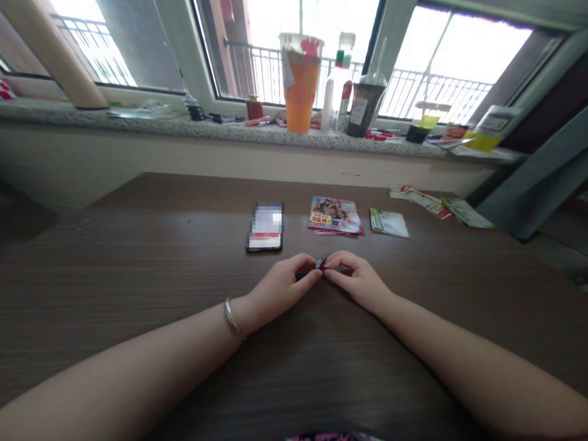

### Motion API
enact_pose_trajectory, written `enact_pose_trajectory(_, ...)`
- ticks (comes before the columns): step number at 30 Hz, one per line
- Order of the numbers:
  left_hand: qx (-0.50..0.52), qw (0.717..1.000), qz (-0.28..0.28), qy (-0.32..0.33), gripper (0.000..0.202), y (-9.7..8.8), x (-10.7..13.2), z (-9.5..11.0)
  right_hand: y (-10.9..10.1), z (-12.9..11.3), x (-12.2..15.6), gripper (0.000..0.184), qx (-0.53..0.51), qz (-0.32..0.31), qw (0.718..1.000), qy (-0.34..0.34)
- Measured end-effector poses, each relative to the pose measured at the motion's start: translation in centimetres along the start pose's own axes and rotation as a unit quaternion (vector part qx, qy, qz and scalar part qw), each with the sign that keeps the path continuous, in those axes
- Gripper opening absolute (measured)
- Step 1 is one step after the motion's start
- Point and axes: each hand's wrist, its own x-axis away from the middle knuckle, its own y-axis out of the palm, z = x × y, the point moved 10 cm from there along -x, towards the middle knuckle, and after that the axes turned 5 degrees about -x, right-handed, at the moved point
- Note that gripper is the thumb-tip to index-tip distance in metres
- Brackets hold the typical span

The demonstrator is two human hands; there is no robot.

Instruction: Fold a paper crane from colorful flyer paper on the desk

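Both of my hands rest on the dark wooden table point(138, 269), fingertips meeting at the middle. My left hand point(280, 288), with a silver bangle point(231, 316) on its wrist, and my right hand point(356, 282) pinch a small folded piece of paper point(320, 263) between thumbs and forefingers. Most of the piece is hidden by the fingers. A black phone point(265, 228) lies just beyond my left hand.
Flyers point(334, 215) and green leaflets point(389, 222) lie past my hands, with more leaflets point(429, 201) at the far right. On the stone windowsill point(138, 125) stand an orange cup point(301, 82), bottles point(340, 82), a dark drink cup point(364, 104) and small clutter.
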Motion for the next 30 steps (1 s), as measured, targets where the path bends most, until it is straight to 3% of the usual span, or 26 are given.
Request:
enact_pose_trajectory(13,-0.028,0.999,0.031,-0.015,0.022,-0.6,-0.1,-0.5,0.1,0.9,-0.1,0.013,-0.036,0.002,0.998,0.045)
enact_pose_trajectory(21,0.048,0.998,0.034,-0.038,0.023,-0.7,-0.4,-1.5,-0.2,1.9,-0.1,0.012,-0.086,0.022,0.994,0.071)
enact_pose_trajectory(30,0.149,0.983,0.069,-0.084,0.024,-1.2,-0.6,-3.3,-0.3,2.6,0.1,0.032,-0.231,0.060,0.961,0.141)
